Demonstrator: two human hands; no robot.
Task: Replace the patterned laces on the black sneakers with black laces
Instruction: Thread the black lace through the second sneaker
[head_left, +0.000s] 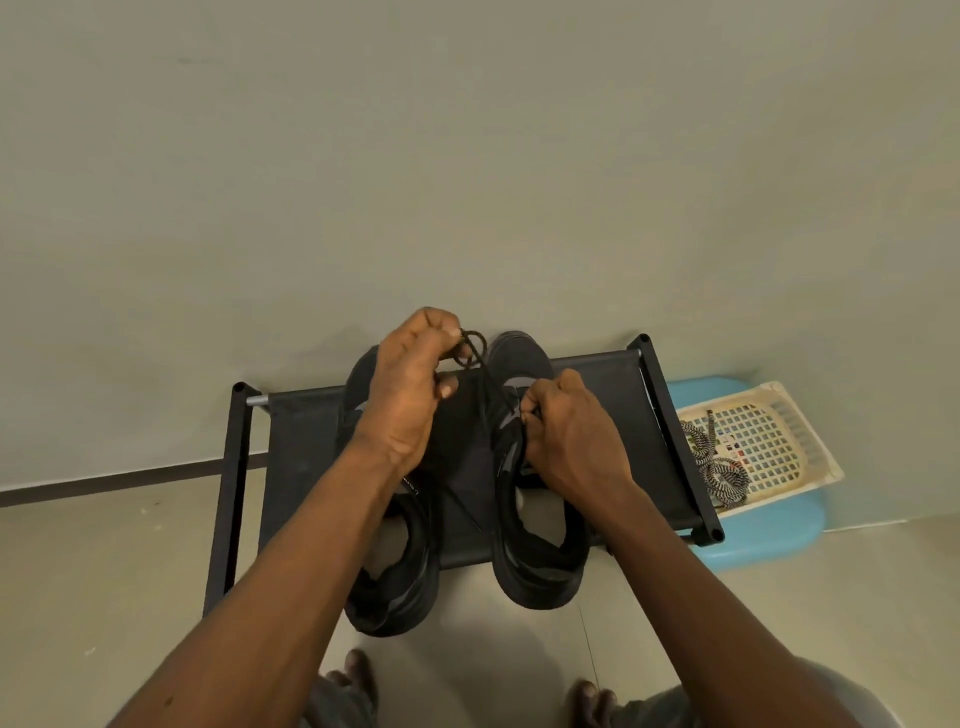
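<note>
Two black sneakers stand side by side on a low black rack (602, 374), heels toward me. The left sneaker (395, 582) is partly hidden under my left forearm. My left hand (410, 389) is raised above the toes and pinches a coiled bunch of black lace (470, 348). From there the lace runs down to the right sneaker (540, 566). My right hand (571, 431) rests over that shoe's eyelet area and pinches the lace there. The patterned black-and-white laces (719, 467) lie in a cream basket to the right.
The cream plastic basket (779, 436) sits on a blue stool (769, 540) right of the rack. A plain wall rises just behind the rack. Pale tiled floor lies around it, and my bare toes (358, 675) show at the bottom.
</note>
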